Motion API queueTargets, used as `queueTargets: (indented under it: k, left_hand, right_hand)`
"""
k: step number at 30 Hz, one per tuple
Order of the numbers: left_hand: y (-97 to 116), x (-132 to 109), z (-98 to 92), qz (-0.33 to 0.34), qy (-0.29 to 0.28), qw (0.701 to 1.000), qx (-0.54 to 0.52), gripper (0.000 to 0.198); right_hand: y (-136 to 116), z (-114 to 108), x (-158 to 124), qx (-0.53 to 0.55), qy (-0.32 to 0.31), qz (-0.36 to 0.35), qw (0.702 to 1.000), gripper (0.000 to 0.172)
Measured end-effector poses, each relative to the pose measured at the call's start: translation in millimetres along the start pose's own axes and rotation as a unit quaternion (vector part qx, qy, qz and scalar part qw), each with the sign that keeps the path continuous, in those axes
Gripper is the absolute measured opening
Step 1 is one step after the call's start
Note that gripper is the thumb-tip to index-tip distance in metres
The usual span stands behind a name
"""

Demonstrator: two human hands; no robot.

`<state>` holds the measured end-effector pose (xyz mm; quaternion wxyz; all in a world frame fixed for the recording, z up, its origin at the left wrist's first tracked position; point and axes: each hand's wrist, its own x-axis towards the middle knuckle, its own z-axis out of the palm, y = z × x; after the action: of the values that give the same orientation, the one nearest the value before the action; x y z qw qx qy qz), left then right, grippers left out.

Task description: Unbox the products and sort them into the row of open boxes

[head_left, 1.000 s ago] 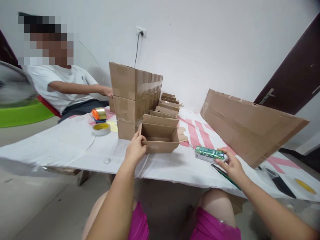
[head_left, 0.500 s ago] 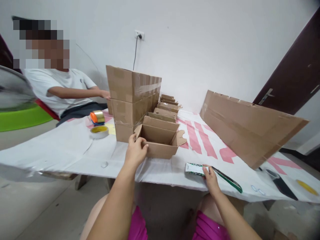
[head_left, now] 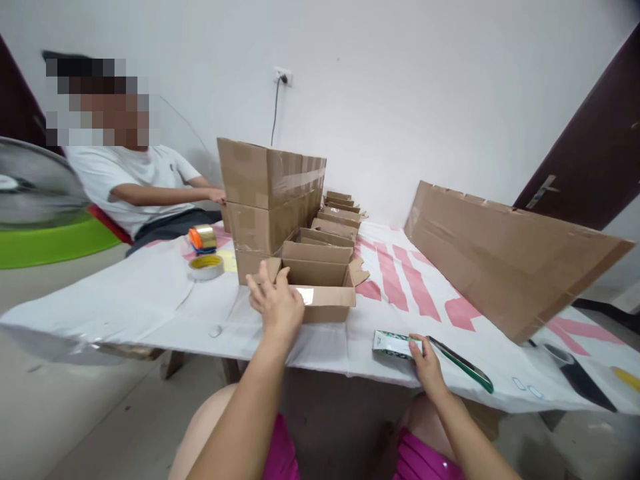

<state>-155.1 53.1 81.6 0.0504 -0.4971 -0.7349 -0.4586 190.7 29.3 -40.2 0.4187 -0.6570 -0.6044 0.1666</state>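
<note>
Wall point(head_left: 400, 87): plain and pale, with a socket and black cord above the boxes.
Table point(head_left: 150, 300): white sheeting, wrinkled at the near edge and crossed by pink strips on the right half.
Door point(head_left: 585, 153): dark, at far right, with a lever handle.
Cardboard sheet point(head_left: 505, 260): brown, standing on edge across the right side of the table.
Co-worker point(head_left: 145, 170): seated at left in a white shirt, one arm extended behind the stack.
Stack of boxes point(head_left: 250, 220): brown, taped, three high, left of centre.
Row of open boxes point(head_left: 335, 227): running back along the stack's right side.
Nearest open box point(head_left: 325, 313): at the front of that row; plain brown, mouth upward, far flap raised, right flap notched, a bright patch on the near side.
Left hand point(head_left: 280, 300): fingers spread at the box's left front corner; firm contact cannot be told.
Right hand point(head_left: 425, 363): pinching the carton's right end, thumb uppermost.
Carton point(head_left: 393, 343): small, oblong, white with patterned green edges; near the table's front edge.
</note>
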Motion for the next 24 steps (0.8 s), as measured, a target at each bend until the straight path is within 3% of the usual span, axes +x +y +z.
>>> queueTargets:
  k: [3,5,8,12,18,21,24]
  left_hand:
    - [15.0,-12.5,-8.7,0.072,0.05,0.995,-0.042,0.033]
    - [24.9,-24.5,-9.4,0.136,0.023,0.984,-0.114,0.024]
    - [40.5,-49.6,0.6,0.247,-0.134,0.937,-0.207,0.022]
    - [55.1,-89.3,29.7,0.346,-0.332,0.86,-0.176,0.032]
    - [48.9,-123.6,74.3,0.324,-0.445,0.834,-0.042,0.085]
    - [44.7,-124.8,85.9,0.314,-0.459,0.83,-0.033,0.089]
    - [44.9,-121.6,90.4,0.318,-0.454,0.831,-0.036,0.082]
  right_hand:
    - [1.6,-0.3,0.1,0.008,0.002,0.0,1.0,0.06]
    - [4.3,0.0,1.0,0.012,0.001,0.001,1.0,0.059]
    - [9.5,0.9,2.9,0.008,0.0,0.007,1.0,0.058]
    - [14.6,2.1,5.0,0.015,0.002,0.009,1.0,0.059]
    - [24.3,3.5,7.5,0.041,-0.004,0.009,0.999,0.059]
    - [28.9,3.5,9.1,0.053,-0.013,0.006,0.999,0.059]
    - [28.0,2.0,9.2,0.062,-0.015,0.003,0.998,0.059]
